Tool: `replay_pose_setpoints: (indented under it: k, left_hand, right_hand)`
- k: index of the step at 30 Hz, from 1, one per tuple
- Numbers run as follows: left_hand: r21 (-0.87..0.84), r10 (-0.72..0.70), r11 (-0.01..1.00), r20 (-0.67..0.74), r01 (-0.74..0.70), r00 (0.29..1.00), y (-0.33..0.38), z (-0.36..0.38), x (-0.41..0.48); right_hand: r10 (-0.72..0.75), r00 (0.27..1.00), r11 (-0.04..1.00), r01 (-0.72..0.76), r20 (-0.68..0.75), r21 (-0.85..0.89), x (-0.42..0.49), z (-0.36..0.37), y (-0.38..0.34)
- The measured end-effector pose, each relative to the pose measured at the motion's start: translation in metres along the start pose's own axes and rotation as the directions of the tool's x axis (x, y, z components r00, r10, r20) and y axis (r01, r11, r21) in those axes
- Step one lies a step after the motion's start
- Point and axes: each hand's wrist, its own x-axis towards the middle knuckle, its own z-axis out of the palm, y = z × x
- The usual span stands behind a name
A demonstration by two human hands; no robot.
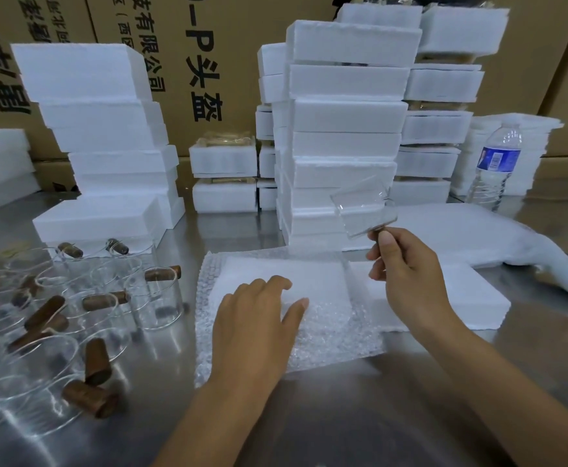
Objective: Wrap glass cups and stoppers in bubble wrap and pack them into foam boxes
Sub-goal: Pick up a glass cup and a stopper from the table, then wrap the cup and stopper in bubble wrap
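Note:
My right hand [407, 274] pinches the rim of a clear glass cup [363, 208] and holds it tilted in the air above the table. My left hand [259, 318] lies flat, fingers spread, on a sheet of bubble wrap [326, 335] spread on the steel table. A flat white foam piece [471, 298] lies under and to the right of the sheet. At the left stand several clear glass cups [151, 298] with brown wooden stoppers [97, 362] scattered among them.
Tall stacks of white foam boxes [343, 129] rise behind the work spot, another stack [107, 146] at the left. A water bottle [496, 163] stands at the right. A crumpled white foam sheet [511, 244] lies beyond my right hand. Cardboard cartons [208, 62] form the back wall.

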Motion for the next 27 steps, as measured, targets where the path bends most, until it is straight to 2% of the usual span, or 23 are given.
replay_pose_setpoints:
  k: [4, 9, 12, 15, 18, 27]
  left_hand:
    - [0.050, 0.024, 0.998, -0.020, -0.023, 1.000, 0.000, -0.002, 0.003]
    - [-0.013, -0.019, 1.000, -0.019, 0.019, 1.000, 0.001, -0.005, 0.003]
    - [-0.138, -0.125, 0.983, -0.021, 0.121, 0.992, 0.000, -0.004, 0.004]
    - [-0.335, -0.239, 0.916, -0.011, 0.222, 0.971, -0.002, -0.004, 0.007]
    - [-0.452, -0.304, 0.853, -0.029, 0.259, 0.952, -0.002, -0.007, 0.010]
    - [-0.660, -0.435, 0.693, -0.061, 0.291, 0.898, -0.003, -0.009, 0.016]
  right_hand:
    - [-0.009, 1.000, 1.000, 0.008, 0.024, 0.010, -0.002, 0.002, -0.003]
    - [0.031, 0.999, 0.999, -0.032, 0.023, 0.041, -0.002, 0.002, -0.004]
    - [0.073, 0.997, 0.996, -0.074, 0.025, 0.058, -0.001, 0.000, -0.002]
    - [0.098, 0.995, 0.993, -0.100, 0.030, 0.063, 0.000, -0.001, -0.001]
    - [0.105, 0.994, 0.994, -0.106, 0.038, 0.032, 0.001, -0.002, 0.000]
    - [-0.038, 0.993, 0.975, 0.061, 0.110, -0.214, -0.003, 0.000, 0.001]
